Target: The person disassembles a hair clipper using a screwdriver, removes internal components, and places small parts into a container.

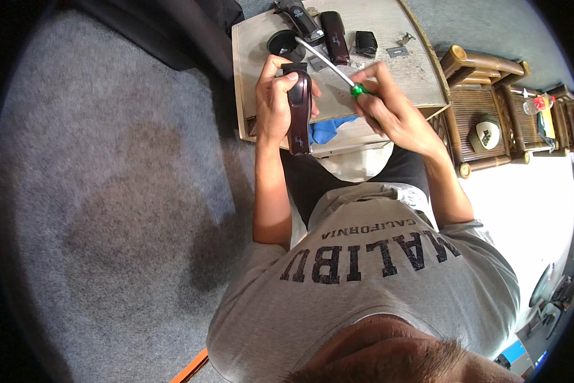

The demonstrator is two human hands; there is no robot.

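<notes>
A dark maroon hair clipper (299, 118) stands nearly upright in my left hand (273, 105), its black blade end away from me and the thumb near that end. My right hand (395, 115) is closed around the green handle of a screwdriver (326, 62). The metal shaft points to the far left, with its tip over a round black dish (280, 43), apart from the held clipper. Behind my hands on the small table (248, 64) lie a black clipper (301, 20), a second maroon clipper or housing (335, 38), and a small black part (365, 43).
Small metal pieces (397, 52) lie on the table's right side. A blue cloth (325, 131) sits in the shelf under the tabletop. To the right are a bamboo chair (465, 115) bearing a cap (486, 135) and a bottle (539, 104). Dark fabric (165, 32) hangs at the far left.
</notes>
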